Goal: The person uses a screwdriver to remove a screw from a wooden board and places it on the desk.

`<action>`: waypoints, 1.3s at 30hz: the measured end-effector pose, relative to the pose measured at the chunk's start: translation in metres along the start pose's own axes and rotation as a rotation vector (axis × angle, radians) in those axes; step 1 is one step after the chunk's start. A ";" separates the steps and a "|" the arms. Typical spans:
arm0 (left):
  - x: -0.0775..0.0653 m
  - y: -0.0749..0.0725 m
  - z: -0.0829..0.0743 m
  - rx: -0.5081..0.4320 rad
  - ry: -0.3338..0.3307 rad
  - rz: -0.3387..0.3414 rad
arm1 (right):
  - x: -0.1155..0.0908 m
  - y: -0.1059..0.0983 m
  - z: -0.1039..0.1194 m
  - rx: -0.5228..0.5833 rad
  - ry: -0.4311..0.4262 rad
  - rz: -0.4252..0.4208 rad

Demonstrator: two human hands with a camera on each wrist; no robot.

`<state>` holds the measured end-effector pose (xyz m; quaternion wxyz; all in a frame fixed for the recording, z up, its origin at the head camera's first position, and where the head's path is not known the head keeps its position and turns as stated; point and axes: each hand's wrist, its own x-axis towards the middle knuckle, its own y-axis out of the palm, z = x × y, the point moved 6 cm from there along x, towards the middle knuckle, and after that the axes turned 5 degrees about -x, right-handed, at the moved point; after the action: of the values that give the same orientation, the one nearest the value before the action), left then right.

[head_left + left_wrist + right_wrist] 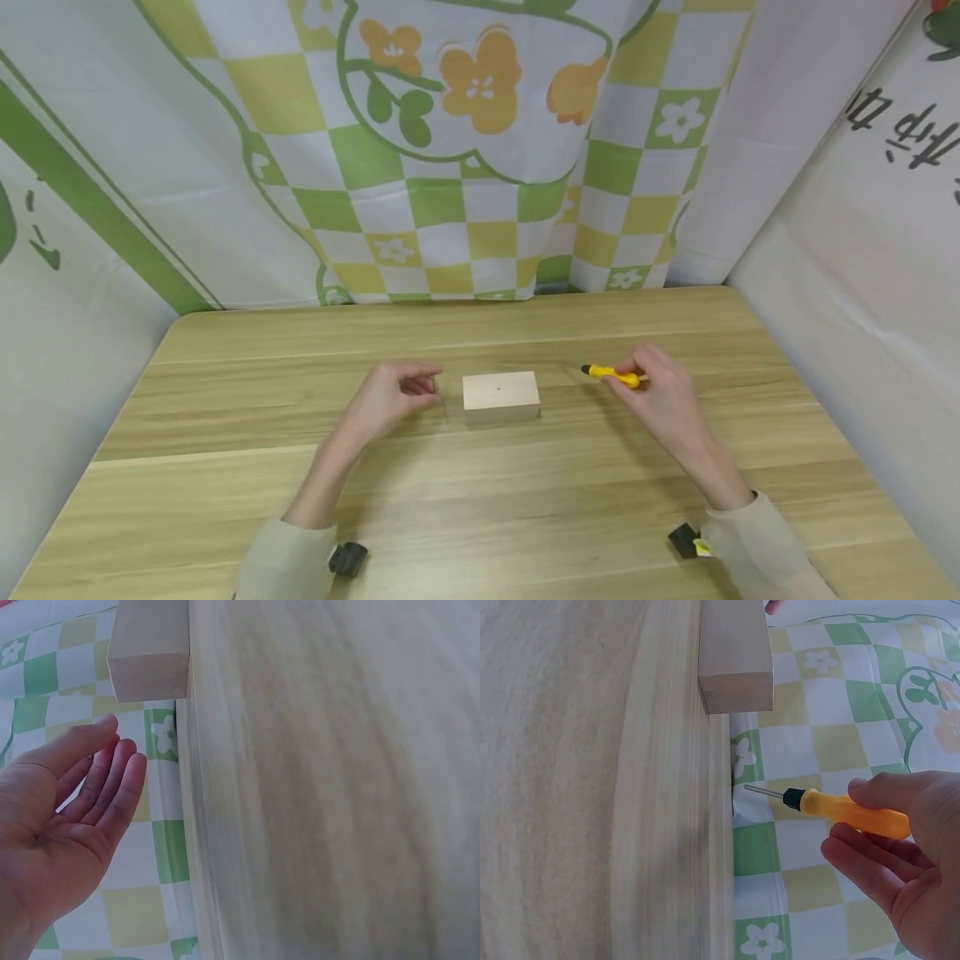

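Note:
A pale wooden block with a small dark hole or dot in its top lies on the table between the two hands. Just left of it hovers the left hand, its fingers loosely bent and thumb apart from the index finger; I see nothing held in the left wrist view, where the block's end shows beyond the fingertips. To the right, the right hand pinches a yellow-handled screwdriver between thumb and fingers. Its black collar and bare metal shaft point left, toward the block but apart from it.
The wood-grain table extends around the block. A checked, flowered cloth hangs behind the far edge, with white cloth walls at left and right. Black wrist devices sit by both sleeves.

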<state>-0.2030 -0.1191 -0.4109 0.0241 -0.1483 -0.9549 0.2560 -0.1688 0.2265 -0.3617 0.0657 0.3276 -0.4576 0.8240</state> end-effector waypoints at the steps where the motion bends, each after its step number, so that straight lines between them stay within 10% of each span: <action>1: 0.000 0.000 0.000 0.004 0.002 0.004 | 0.000 0.000 0.000 -0.001 -0.001 -0.001; 14: -0.002 0.009 0.005 0.127 0.023 0.172 | -0.006 0.007 -0.005 -0.016 -0.004 0.015; 24: 0.000 0.008 0.009 0.467 0.059 0.155 | -0.009 0.013 -0.008 0.000 0.037 0.057; 39: 0.013 0.019 0.001 0.580 0.077 0.155 | -0.009 0.017 -0.010 -0.017 0.068 0.119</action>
<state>-0.2104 -0.1004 -0.4213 0.0820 -0.2174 -0.8262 0.5133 -0.1734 0.2267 -0.3833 0.0350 0.2713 -0.4809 0.8330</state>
